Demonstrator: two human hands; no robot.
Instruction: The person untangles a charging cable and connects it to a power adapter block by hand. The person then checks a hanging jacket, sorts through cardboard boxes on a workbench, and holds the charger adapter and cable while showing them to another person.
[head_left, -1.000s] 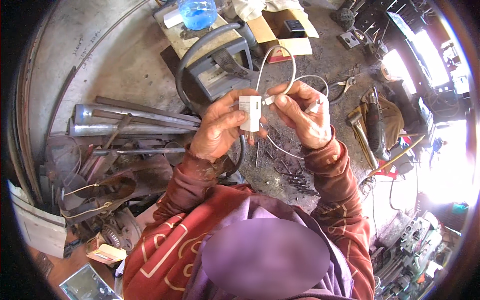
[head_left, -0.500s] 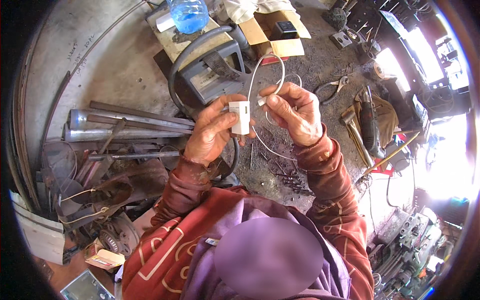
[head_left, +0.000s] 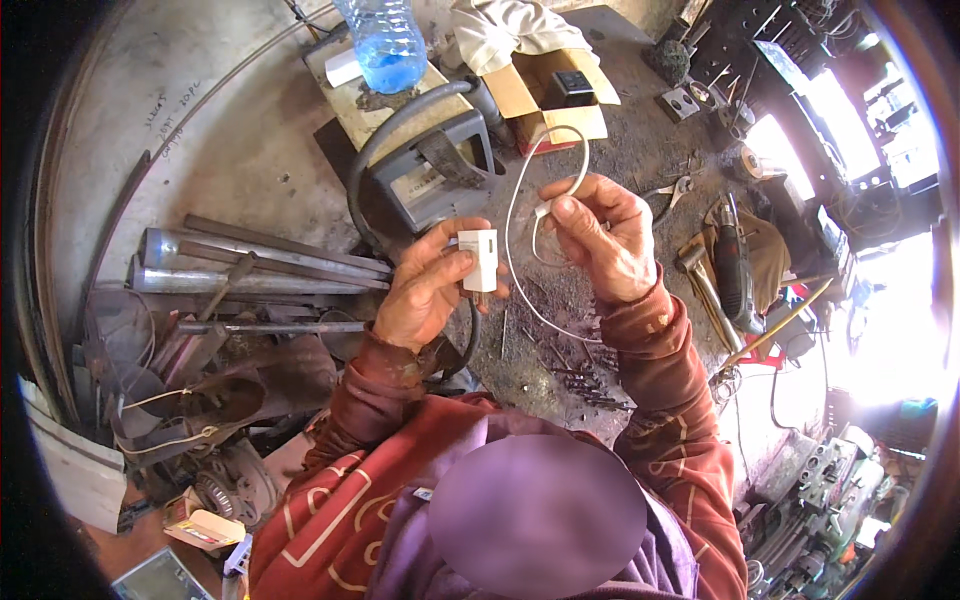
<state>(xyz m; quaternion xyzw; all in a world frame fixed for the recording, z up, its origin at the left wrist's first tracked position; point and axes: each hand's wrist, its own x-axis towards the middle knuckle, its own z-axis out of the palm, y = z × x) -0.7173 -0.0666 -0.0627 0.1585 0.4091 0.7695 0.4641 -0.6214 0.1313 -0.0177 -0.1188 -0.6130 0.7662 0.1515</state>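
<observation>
My left hand [head_left: 418, 285] holds a white charger plug [head_left: 483, 262] upright between thumb and fingers. Its slotted socket shows near the top, and metal prongs stick out below. To the right, my right hand [head_left: 608, 240] pinches the white connector [head_left: 543, 209] of a thin white cable [head_left: 508, 232] between thumb and forefinger. The connector is apart from the charger, with a small gap between them. The cable loops up above both hands, then runs down toward my right sleeve, where its far end is hidden.
Beyond my hands are a grey-black machine [head_left: 425, 175] with a thick hose, an open cardboard box [head_left: 525, 95] and a bottle of blue liquid [head_left: 388, 60]. Pliers [head_left: 680, 190], a hammer [head_left: 712, 285] and a power tool [head_left: 735, 265] lie right. Metal bars [head_left: 260, 275] are stacked left.
My right hand has drawn the connector slightly right, widening the gap to the charger. My left hand still grips the charger. The whole view has shifted a little.
</observation>
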